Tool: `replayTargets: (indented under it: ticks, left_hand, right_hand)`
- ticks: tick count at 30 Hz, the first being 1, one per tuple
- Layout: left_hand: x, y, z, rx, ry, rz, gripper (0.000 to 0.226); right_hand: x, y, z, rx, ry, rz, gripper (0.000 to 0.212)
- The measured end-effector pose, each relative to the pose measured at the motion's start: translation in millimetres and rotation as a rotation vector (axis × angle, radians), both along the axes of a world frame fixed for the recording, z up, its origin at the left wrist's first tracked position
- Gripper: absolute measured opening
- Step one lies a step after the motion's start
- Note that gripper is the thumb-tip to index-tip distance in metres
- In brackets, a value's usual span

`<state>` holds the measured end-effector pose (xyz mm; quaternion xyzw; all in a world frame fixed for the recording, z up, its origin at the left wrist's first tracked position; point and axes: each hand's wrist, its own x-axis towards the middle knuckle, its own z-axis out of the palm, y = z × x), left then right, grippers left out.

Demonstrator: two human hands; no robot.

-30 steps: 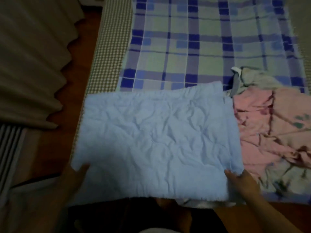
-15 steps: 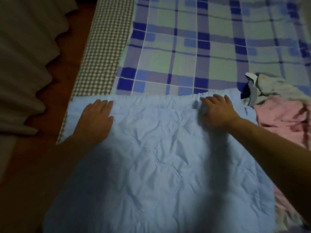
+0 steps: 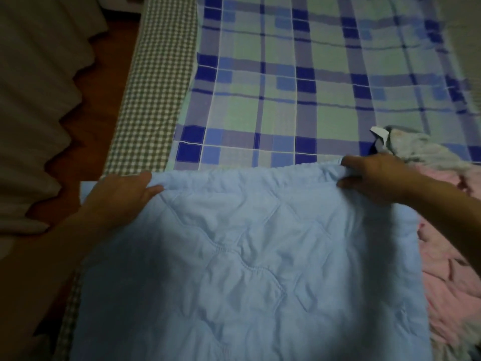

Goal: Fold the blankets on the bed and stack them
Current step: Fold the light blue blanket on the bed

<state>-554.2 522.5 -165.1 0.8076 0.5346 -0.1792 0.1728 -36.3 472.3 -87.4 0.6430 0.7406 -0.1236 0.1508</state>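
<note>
The light-blue quilted blanket (image 3: pixel 247 269), spread at lower centre on the bed (image 3: pixel 156 87), is pinched along its far edge by the left hand (image 3: pixel 125 191) and right hand (image 3: pixel 374 178), folding unfinished, while the pink blanket (image 3: pixel 442 269) at right remains crumpled and unstacked.

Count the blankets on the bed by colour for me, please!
Light blue blanket: 1
Blue checked blanket: 1
Pink blanket: 1
Total: 3
</note>
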Motion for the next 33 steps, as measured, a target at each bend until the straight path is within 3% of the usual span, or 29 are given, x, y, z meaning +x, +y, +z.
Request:
replayTargets:
  ticks: [3, 6, 8, 11, 13, 16, 19, 22, 25, 27, 29, 33]
  left_hand:
    - [3.9, 19.7, 1.4, 0.100, 0.000, 0.240, 0.065]
    - [31.9, 18.8, -10.6, -0.129, 0.260, 0.066, 0.052]
    - [37.9, 19.0, -24.8, 0.048, 0.288, 0.036, 0.041]
    - [31.1, 22.2, -45.9, 0.386, 0.157, 0.144, 0.030]
    - [27.7, 15.6, -64.0, 0.423, 0.114, 0.237, 0.035]
    - [40.2, -19.8, -72.0, 0.447, 0.019, 0.383, 0.064]
    - [82.9, -86.9, -57.2, 0.485, -0.088, 0.222, 0.066]
    - [97.5, -129.7, -66.3, 0.404, -0.052, 0.123, 0.067]
    - [60.7, -102.1, -103.5, 0.388, 0.040, 0.275, 0.071]
    - [36.2, -77.9, -119.9, 0.363, 0.033, 0.333, 0.075]
    - [24.3, -65.9, -125.6, 0.361, 0.012, 0.329, 0.077]
    - [41.4, -73.9, -106.7, 0.412, -0.021, 0.310, 0.076]
  right_hand:
    - [-6.6, 33.9, -15.9, 0.104, -0.097, 0.013, 0.030]
    - [-30.7, 44.1, -67.6, -0.226, -0.327, -0.038, 0.043]
    - [-36.2, 36.8, -99.6, -0.284, -0.374, -0.104, 0.042]
    - [-34.7, 25.5, -113.0, -0.032, -0.316, -0.221, 0.036]
    - [-30.9, 21.0, -116.2, 0.117, -0.257, -0.278, 0.037]
    - [-52.9, 12.1, -104.7, 0.203, -0.200, -0.404, 0.045]
    - [-120.9, -17.6, -86.6, 0.261, 0.041, -0.311, 0.064]
    - [-156.3, -53.9, -98.4, 0.134, -0.003, -0.147, 0.070]
    - [-91.1, -38.9, -134.3, 0.030, -0.222, -0.446, 0.080]
    - [-52.2, -22.2, -149.7, -0.029, -0.223, -0.615, 0.082]
    - [-45.0, -10.8, -155.4, -0.017, -0.202, -0.638, 0.078]
    - [-117.8, -15.6, -129.1, 0.271, 0.060, -0.552, 0.071]
